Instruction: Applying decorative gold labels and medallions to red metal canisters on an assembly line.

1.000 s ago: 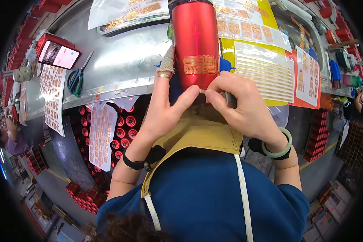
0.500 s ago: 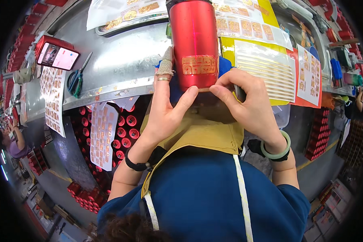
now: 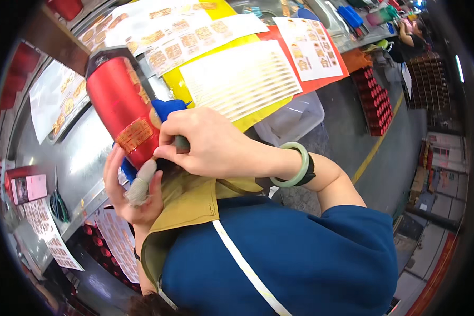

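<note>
A shiny red metal bottle with a dark top lies tilted, its base toward me. Gold patterned stickers cover a patch near its base and run up its right side. My left hand curls about the base end, fingers on its left side; a beige cloth cover wraps one finger. My right hand pinches thumb and forefinger at the lower rim, on what looks like the end of a thin gold strip, mostly hidden. A dark grey piece shows among its curled fingers. Blue material sits beside and beneath the bottle.
Beyond the right hand lie a sheet of gold strips, sticker sheets and a red-backed sheet. A clear plastic bin stands below. Phone and scissors are at left. Stacked red bottles stand right.
My view has swung right, so the bottle appears farther left and tilted. The bottle has turned, bringing side stickers into view. My left wrapped finger has come down to the base rim.
</note>
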Demonstrator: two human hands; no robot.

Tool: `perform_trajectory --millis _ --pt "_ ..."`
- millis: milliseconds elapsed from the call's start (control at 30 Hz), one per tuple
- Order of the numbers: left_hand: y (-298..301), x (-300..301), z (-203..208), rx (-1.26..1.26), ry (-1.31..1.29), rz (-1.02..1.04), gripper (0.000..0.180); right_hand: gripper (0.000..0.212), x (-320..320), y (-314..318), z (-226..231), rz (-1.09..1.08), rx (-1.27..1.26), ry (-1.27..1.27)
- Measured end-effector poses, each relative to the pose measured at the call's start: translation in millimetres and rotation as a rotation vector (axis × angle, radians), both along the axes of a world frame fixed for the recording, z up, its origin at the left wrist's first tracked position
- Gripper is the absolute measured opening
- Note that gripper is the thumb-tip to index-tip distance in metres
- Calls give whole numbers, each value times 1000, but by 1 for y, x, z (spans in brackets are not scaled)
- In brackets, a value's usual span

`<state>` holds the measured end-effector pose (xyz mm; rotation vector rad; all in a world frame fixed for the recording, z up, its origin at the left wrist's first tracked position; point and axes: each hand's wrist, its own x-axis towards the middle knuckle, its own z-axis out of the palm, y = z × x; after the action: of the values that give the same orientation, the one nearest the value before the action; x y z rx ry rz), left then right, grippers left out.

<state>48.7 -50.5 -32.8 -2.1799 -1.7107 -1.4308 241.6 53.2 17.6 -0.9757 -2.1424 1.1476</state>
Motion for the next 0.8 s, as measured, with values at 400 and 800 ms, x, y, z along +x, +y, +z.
perform_trajectory --millis 400,800 --pt "11 10 -1 112 -24 131 24 19 -4 -1 -5 3 87 52" --pt "6 8 -6 103 -7 121 36 19 12 13 7 44 -132 -21"
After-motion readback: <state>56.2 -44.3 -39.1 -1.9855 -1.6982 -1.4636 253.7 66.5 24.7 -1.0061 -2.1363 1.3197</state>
